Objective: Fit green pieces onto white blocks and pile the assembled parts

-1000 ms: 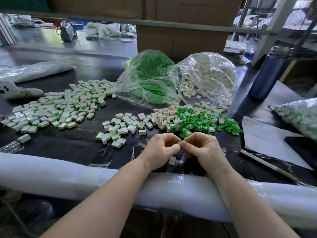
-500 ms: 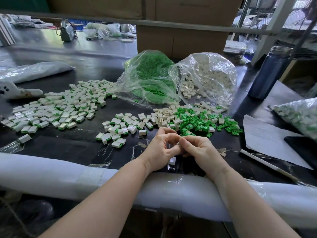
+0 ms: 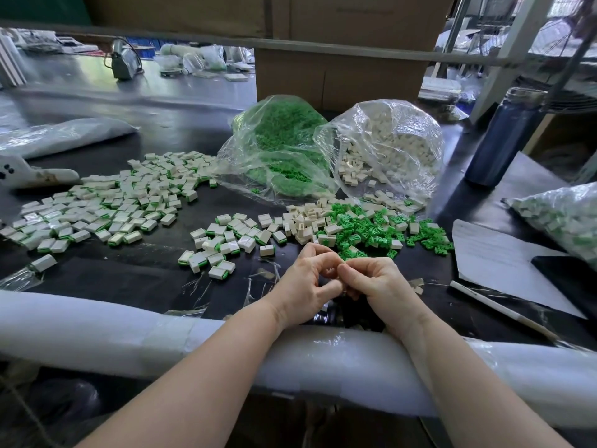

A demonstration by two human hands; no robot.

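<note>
Your left hand (image 3: 307,282) and right hand (image 3: 376,282) meet fingertip to fingertip just above the black tabletop (image 3: 135,279), fingers curled around a small part hidden between them; which piece each holds cannot be told. Just beyond your knuckles lie loose white blocks (image 3: 305,221) and green pieces (image 3: 371,231), mixed together. Left of them sit assembled parts (image 3: 223,244), and a wider pile of assembled parts (image 3: 106,205) spreads further left. Behind stand a clear bag of green pieces (image 3: 281,156) and a clear bag of white blocks (image 3: 387,150), touching. A white padded roll (image 3: 97,328) lines the near edge. At right lie a sheet of paper (image 3: 497,263), its writing too faint to read, and a dark bottle (image 3: 504,137). Cardboard boxes (image 3: 339,72) rise behind.
</note>
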